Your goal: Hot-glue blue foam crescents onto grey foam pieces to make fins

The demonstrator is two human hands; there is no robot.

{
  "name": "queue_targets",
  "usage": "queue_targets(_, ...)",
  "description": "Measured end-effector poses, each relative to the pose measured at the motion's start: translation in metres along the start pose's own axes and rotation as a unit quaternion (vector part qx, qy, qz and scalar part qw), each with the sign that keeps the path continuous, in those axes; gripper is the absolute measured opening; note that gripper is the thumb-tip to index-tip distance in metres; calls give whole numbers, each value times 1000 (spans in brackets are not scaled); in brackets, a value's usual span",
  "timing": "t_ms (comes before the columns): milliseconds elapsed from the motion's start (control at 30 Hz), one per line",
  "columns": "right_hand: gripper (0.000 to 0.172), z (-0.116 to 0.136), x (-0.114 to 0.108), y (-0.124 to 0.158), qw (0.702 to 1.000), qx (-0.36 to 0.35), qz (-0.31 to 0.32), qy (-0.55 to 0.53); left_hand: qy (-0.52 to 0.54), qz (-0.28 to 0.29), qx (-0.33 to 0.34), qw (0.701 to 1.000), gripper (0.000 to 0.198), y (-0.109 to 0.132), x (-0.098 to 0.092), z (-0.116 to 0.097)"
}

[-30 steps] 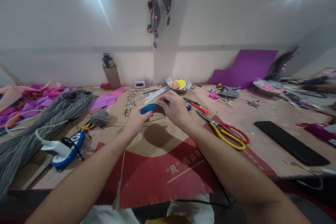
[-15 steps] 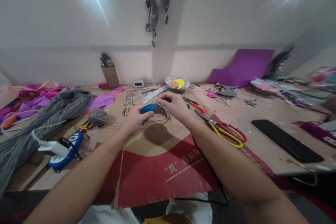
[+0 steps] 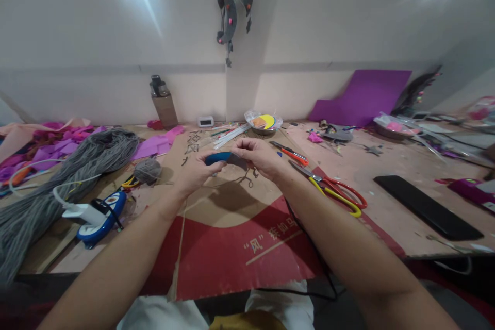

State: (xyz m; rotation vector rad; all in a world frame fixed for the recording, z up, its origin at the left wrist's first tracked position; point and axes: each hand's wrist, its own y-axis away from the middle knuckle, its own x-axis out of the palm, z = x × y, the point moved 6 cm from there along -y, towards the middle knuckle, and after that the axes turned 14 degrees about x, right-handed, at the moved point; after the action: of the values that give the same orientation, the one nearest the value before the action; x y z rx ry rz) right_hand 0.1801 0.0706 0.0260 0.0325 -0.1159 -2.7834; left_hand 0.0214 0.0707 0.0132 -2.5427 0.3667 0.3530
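Observation:
A small curved, crescent-like piece (image 3: 218, 158), blue on its left part and grey on its right, is held above the cardboard between my hands. My left hand (image 3: 196, 171) pinches its blue end between thumb and fingers. At the grey end, the fingertips of my right hand (image 3: 258, 157) are closed on the piece. A thin grey yarn strand (image 3: 249, 181) hangs in loose loops below it. Beneath lies a flattened cardboard sheet (image 3: 247, 263), tan and red with printed characters. My right fingers partly hide the grey end.
Right of my hands lie a red-handled cutter (image 3: 294, 155) and red-and-yellow scissors (image 3: 336, 191). A black slab (image 3: 425, 206) is farther right. On the left are a grey yarn skein (image 3: 93, 165), a yarn ball (image 3: 147, 170) and a blue power strip (image 3: 102, 221). A bowl (image 3: 264, 129) stands behind.
The curved piece has tilted, so its broad face and pointed grey tip show less. My right fingers have closed farther over the grey end. The view has shifted slightly.

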Motion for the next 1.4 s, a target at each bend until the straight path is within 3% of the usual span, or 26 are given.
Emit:
queue_targets(167, 24, 4, 4, 5, 999, -9, 29, 23, -40, -23, 87, 995, 14, -2, -5, -18)
queue_targets(400, 16, 11, 15, 19, 986, 3, 81, 144, -116, 34, 208, 971, 11, 0, -7, -42)
queue_targets(567, 16, 19, 22, 28, 982, 2, 110, 154, -178, 44, 283, 942, 9, 3, -12, -48)
queue_targets(667, 17, 21, 24, 30, 984, 7, 111, 140, -203, 29, 338, 919, 9, 5, -11, -55)
queue_targets(733, 16, 21, 23, 28, 987, 6, 90, 133, -210, -13, 357, 910, 9, 5, -11, -58)
queue_targets(833, 15, 19, 16, 20, 991, -16, 30, 128, -216, -121, 307, 919, 31, 4, -16, -50)
queue_targets(933, 16, 15, 7, 9, 989, -67, -19, 132, -92, -209, 163, 960, 37, 1, -22, -25)
queue_targets(1000, 16, 13, 2, 4, 982, -93, -43, 159, 97, -189, 12, 977, 26, -1, -14, -2)
queue_targets(1100, 13, 12, 1, 3, 962, -115, -62, 239, 318, -76, -161, 931, 36, 1, 11, 12)
queue_targets(1167, 9, 12, 4, 6, 946, -118, -64, 295, 352, -44, -188, 916, 39, 3, 16, 11)
queue_targets(1400, 7, 13, 17, 16, 913, -120, -63, 385, 251, -23, -171, 952, 30, 5, 13, 19)
